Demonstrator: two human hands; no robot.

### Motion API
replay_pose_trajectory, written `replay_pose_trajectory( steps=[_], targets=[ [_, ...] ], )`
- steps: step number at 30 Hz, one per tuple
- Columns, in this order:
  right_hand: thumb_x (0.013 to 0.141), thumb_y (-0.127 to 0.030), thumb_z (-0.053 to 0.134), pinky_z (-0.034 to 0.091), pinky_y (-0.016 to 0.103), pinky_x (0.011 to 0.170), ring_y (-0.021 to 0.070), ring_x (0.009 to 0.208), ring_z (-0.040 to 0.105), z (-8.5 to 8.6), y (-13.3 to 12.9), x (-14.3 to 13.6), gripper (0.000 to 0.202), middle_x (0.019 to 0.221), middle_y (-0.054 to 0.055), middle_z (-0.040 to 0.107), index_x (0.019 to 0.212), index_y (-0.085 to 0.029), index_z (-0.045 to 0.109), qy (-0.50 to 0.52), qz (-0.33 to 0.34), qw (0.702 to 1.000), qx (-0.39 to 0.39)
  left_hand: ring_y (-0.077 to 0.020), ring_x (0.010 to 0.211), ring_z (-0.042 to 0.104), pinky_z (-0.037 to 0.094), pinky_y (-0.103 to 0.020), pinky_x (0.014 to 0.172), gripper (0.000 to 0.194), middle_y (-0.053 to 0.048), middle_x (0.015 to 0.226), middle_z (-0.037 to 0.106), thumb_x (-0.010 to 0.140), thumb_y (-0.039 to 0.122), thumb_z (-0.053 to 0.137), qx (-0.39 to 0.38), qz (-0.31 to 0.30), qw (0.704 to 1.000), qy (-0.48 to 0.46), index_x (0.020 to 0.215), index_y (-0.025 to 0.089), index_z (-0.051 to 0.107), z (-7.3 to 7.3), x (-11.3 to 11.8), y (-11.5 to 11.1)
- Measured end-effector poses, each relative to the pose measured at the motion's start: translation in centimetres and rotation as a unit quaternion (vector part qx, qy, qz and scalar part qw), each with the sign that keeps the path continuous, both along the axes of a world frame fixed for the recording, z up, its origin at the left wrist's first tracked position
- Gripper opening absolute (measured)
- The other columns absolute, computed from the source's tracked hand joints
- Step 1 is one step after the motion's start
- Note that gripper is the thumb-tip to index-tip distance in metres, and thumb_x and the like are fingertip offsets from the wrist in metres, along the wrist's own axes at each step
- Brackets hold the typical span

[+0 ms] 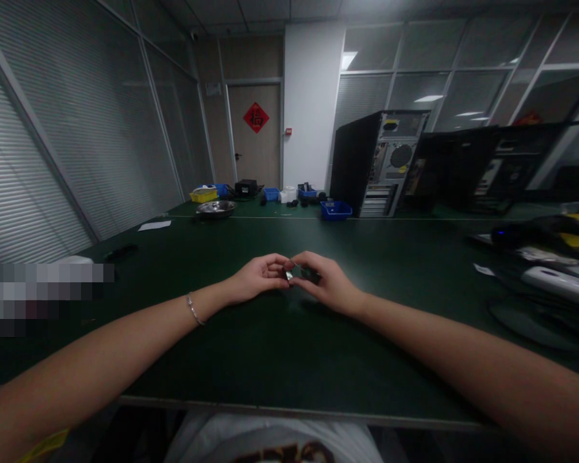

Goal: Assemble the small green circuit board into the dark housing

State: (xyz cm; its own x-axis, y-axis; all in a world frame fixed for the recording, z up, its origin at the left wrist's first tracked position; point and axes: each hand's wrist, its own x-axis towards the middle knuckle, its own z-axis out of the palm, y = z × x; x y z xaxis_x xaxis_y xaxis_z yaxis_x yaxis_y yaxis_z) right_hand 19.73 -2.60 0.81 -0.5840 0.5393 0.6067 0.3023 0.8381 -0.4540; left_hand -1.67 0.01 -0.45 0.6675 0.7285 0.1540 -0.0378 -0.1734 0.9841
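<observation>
Over the middle of the green table point(251, 360), my left hand point(258, 278) and my right hand point(325, 280) meet at their fingertips. A small shiny metallic object point(289, 275) sits between them, pinched by the fingers of my left hand. The thumb and forefinger of my right hand curve toward the same object and reach its right side. Its exact shape is too small to tell. A thin bracelet circles my left wrist.
Toward the back stand a metal dish point(215, 208), a yellow bin point(203, 195), a blue bin point(336, 210) and a black computer tower point(379, 164). White paper point(155, 225) lies at the left. Cables and a white device point(562, 285) are at the right.
</observation>
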Motion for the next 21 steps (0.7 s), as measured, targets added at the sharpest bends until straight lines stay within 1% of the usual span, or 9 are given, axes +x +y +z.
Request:
replay_pose_trajectory(
  steps=[5, 11, 16, 21],
  targets=[
    [0.085, -0.019, 0.061, 0.048, 0.034, 0.084, 0.0201, 0.095, 0.059, 0.03, -0.03, 0.01, 0.026, 0.103, 0.008, 0.062, 0.111, -0.02, 0.057, -0.01, -0.004, 1.0, 0.007, -0.0224, 0.105, 0.062, 0.048, -0.04, 0.093, 0.043, -0.01, 0.113, 0.063, 0.075, 0.016, 0.072, -0.015, -0.013, 1.0, -0.005, 0.115, 0.015, 0.056, 0.17, -0.04, -0.1],
    [0.086, -0.02, 0.062, 0.048, 0.034, 0.084, 0.0201, 0.096, 0.059, 0.27, -0.31, -0.12, 0.027, 0.104, 0.009, 0.062, 0.112, -0.019, 0.057, -0.026, 0.01, 0.999, 0.017, -0.0204, 0.098, 0.064, 0.049, -0.036, 0.087, 0.036, -0.011, 0.11, 0.065, 0.081, 0.02, 0.068, -0.011, -0.016, 1.0, -0.006, 0.115, 0.014, 0.058, 0.35, 0.04, -0.3],
    [0.086, -0.019, 0.062, 0.048, 0.032, 0.084, 0.0194, 0.095, 0.059, 0.13, -0.3, -0.28, 0.029, 0.104, 0.009, 0.062, 0.114, -0.018, 0.056, -0.039, 0.016, 0.999, 0.031, -0.0203, 0.1, 0.063, 0.048, -0.036, 0.09, 0.037, -0.01, 0.108, 0.067, 0.079, 0.019, 0.069, 0.015, 0.0, 1.0, 0.014, 0.115, 0.014, 0.059, 0.45, -0.01, -0.38],
    [0.086, -0.02, 0.061, 0.049, 0.033, 0.084, 0.0197, 0.096, 0.059, -0.07, -0.15, -0.26, 0.028, 0.104, 0.008, 0.061, 0.114, -0.019, 0.056, -0.042, 0.019, 0.998, 0.033, -0.0212, 0.101, 0.063, 0.047, -0.037, 0.091, 0.037, -0.01, 0.11, 0.066, 0.079, 0.019, 0.068, 0.024, 0.002, 0.999, 0.028, 0.115, 0.014, 0.059, 0.58, -0.08, -0.43]
  ],
)
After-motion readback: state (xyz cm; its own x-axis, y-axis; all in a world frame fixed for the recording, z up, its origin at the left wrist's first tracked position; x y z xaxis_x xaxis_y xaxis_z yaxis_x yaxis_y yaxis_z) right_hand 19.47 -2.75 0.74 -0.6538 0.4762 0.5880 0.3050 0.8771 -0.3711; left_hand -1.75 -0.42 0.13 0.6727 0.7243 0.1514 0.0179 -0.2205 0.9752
